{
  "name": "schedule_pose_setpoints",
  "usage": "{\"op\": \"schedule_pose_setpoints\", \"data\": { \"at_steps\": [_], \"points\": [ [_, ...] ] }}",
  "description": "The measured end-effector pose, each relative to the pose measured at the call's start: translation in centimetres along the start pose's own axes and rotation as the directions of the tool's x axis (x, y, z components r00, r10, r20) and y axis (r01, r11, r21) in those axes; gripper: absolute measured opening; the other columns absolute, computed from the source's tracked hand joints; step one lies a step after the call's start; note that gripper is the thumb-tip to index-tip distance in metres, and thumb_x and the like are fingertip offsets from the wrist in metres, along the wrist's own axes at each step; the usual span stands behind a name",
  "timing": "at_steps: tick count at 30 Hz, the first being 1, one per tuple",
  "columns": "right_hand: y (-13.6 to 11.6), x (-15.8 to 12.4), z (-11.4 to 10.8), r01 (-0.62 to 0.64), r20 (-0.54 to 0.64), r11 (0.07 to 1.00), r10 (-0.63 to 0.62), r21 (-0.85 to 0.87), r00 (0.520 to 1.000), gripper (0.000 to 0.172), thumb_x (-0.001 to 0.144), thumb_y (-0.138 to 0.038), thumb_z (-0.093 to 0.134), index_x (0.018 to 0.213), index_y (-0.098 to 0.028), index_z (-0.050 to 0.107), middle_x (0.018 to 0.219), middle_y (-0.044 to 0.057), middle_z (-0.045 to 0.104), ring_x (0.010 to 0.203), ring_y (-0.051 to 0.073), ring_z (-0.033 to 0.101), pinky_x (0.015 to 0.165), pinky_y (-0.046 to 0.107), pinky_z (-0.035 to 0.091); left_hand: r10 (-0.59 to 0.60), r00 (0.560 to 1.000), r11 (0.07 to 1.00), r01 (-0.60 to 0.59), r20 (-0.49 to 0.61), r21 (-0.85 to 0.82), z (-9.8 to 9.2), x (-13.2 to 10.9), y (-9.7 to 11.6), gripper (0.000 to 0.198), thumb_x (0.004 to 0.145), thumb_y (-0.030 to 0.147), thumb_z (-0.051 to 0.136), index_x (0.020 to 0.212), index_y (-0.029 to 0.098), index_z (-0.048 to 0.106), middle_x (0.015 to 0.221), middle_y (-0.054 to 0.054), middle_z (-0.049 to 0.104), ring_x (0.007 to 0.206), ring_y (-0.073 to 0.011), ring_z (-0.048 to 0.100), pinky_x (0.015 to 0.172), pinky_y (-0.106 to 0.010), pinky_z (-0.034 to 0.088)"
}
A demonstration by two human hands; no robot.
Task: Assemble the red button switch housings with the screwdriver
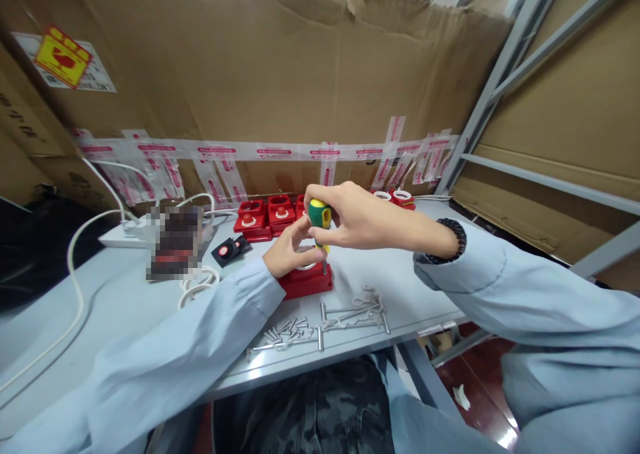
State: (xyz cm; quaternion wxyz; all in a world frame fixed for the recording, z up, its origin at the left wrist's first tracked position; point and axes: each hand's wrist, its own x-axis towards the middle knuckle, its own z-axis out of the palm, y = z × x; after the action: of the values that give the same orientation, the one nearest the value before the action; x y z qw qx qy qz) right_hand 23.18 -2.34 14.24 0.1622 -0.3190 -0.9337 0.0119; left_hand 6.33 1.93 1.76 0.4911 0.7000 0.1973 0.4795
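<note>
Evidently, good work here depends on keeping the screwdriver (pixel 320 215) in line with the fastening point. The right hand (pixel 345 214) is wrapped around its green-and-yellow handle from above, and the shaft stands nearly upright over the right end of a red housing (pixel 310 284), which lies on the bench (pixel 400 277) in front of the person. The left hand (pixel 287 247) is at the housing with fingers and thumb bent near the driver; whether it pinches anything cannot be told. Steady downward pressure, with the housing braced flat, should help the tip stay seated; easing off at the first firm resistance would probably spare the thread. Loose screws (pixel 289 331) lie near the front edge.
</note>
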Motion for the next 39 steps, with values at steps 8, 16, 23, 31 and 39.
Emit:
{"op": "schedule_pose_setpoints", "data": {
  "at_steps": [8, 16, 23, 31, 39],
  "points": [
    [0.1, -0.1, 0.0, -0.020, -0.022, 1.000, 0.020, -0.013, 1.000, 0.017, 0.079, -0.029, 0.057, 0.084, -0.018, 0.045, 0.072, -0.001, 0.054, 0.058, 0.010, 0.040, 0.054, 0.025, 0.025, -0.080, 0.996, 0.995, 0.082, -0.036, 0.065, 0.1, 0.0, 0.1, 0.046, 0.056, 0.034, 0.084, 0.090, 0.017, 0.059, 0.090, -0.001, 0.063, 0.082, -0.0166, 0.060, 0.069, -0.024, 0.050],
    [-0.2, 0.0, 0.2, -0.024, -0.040, 0.999, 0.025, 0.021, 0.999, 0.021, 0.071, -0.025, 0.057, 0.077, -0.020, 0.038, 0.067, -0.003, 0.048, 0.057, 0.009, 0.038, 0.053, 0.025, 0.023, -0.102, 0.994, 0.988, 0.097, 0.031, 0.124, 0.4, -0.4, 0.2, 0.038, 0.066, 0.047, 0.076, 0.082, 0.016, 0.063, 0.079, -0.002, 0.064, 0.078, -0.0191, 0.063, 0.070, -0.029, 0.053],
    [-0.4, 0.0, -0.8, -0.029, -0.145, 0.997, 0.039, 0.067, 0.989, 0.015, 0.069, -0.019, 0.058, 0.077, -0.018, 0.045, 0.067, -0.003, 0.049, 0.061, 0.010, 0.039, 0.057, 0.026, 0.027, -0.020, 0.990, 0.923, -0.036, 0.141, 0.383, -0.2, -0.4, 0.0, 0.052, 0.071, 0.038, 0.070, 0.115, 0.015, 0.056, 0.117, -0.013, 0.059, 0.104, -0.0277, 0.058, 0.082, -0.039, 0.052],
    [-0.6, -0.2, -2.1, -0.015, -0.256, 0.997, 0.033, 0.073, 0.966, 0.012, 0.068, -0.015, 0.056, 0.076, -0.018, 0.047, 0.068, -0.003, 0.049, 0.064, 0.010, 0.038, 0.059, 0.027, 0.030, -0.049, 0.915, 0.501, -0.324, 0.400, 0.803, -0.5, -0.9, 1.3, 0.020, 0.072, 0.033, 0.068, 0.087, 0.020, 0.067, 0.103, -0.007, 0.063, 0.105, -0.0290, 0.055, 0.100, -0.055, 0.030],
    [0.0, -0.5, -1.8, -0.019, -0.261, 0.997, 0.039, 0.079, 0.965, 0.012, 0.066, -0.018, 0.055, 0.075, -0.017, 0.047, 0.065, -0.004, 0.046, 0.061, 0.009, 0.036, 0.057, 0.026, 0.029, -0.088, 0.875, 0.475, -0.383, 0.476, 0.792, -1.1, -0.7, 1.7, 0.017, 0.078, 0.025, 0.059, 0.093, 0.019, 0.064, 0.094, -0.005, 0.069, 0.096, -0.0234, 0.062, 0.089, -0.040, 0.033]
  ]
}}
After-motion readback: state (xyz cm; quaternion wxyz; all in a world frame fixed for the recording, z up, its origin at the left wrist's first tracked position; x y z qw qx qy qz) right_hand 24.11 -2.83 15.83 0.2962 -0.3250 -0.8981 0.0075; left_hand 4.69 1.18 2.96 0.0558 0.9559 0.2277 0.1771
